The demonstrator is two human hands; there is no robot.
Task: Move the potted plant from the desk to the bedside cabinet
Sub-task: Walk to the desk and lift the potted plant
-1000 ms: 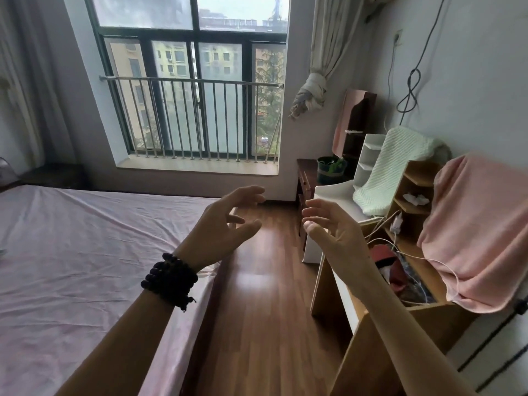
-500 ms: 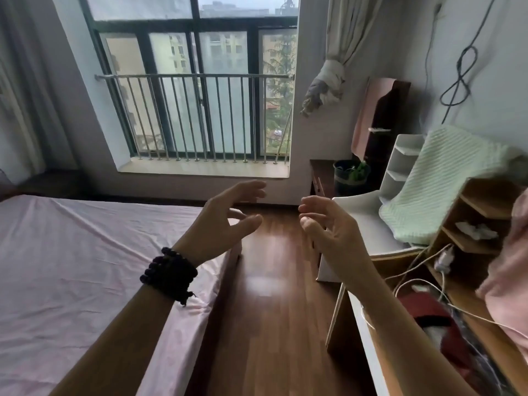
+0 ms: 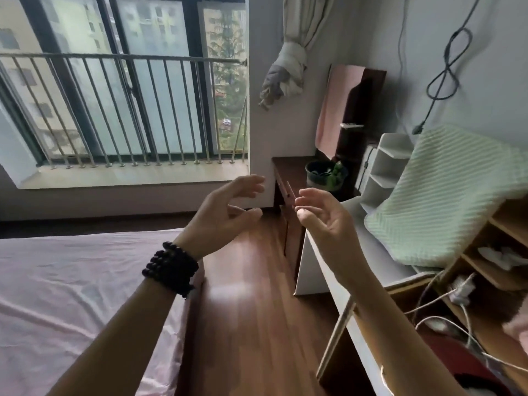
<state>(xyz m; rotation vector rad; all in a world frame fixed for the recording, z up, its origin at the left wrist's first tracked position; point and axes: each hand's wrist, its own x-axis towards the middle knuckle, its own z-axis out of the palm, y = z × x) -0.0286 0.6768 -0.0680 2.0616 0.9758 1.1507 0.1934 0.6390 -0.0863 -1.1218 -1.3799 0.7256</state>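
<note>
The potted plant (image 3: 325, 174), a dark round pot with green leaves, stands on a dark wooden desk (image 3: 288, 167) in the far right corner under a tied curtain. My left hand (image 3: 225, 215), with a black bead bracelet on its wrist, is raised in front of me with fingers spread and nothing in it. My right hand (image 3: 323, 215) is held up beside it, fingers curved and apart, also holding nothing. Both hands are short of the pot, which lies beyond and just right of my right hand.
A bed with a pink sheet (image 3: 71, 295) fills the left. A strip of wooden floor (image 3: 251, 310) runs between it and the white desk (image 3: 368, 252) on the right, which carries a green towel (image 3: 445, 195), white shelves (image 3: 385, 167) and cables. A barred window (image 3: 128, 95) is ahead.
The view has moved forward towards the window and corner; the pot and dark desk appear larger and closer. Both hands stay raised and spread, now nearer the pot.
</note>
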